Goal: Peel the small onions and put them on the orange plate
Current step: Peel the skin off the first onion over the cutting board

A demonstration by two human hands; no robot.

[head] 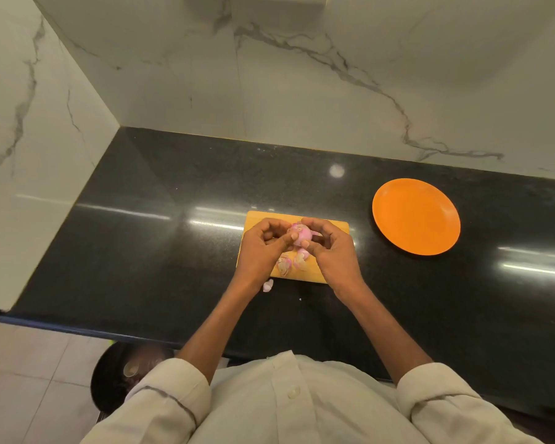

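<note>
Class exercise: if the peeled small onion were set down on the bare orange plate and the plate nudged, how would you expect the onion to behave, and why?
The onion, held by both the left hand and right hand, looks rounded, so it would probably roll. The orange plate looks smooth and shallow, so its rim may barely stop it. Freshly peeled skin may be slippery.

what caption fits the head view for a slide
Both hands peel an onion over the board; orange plate sits bare.
</note>
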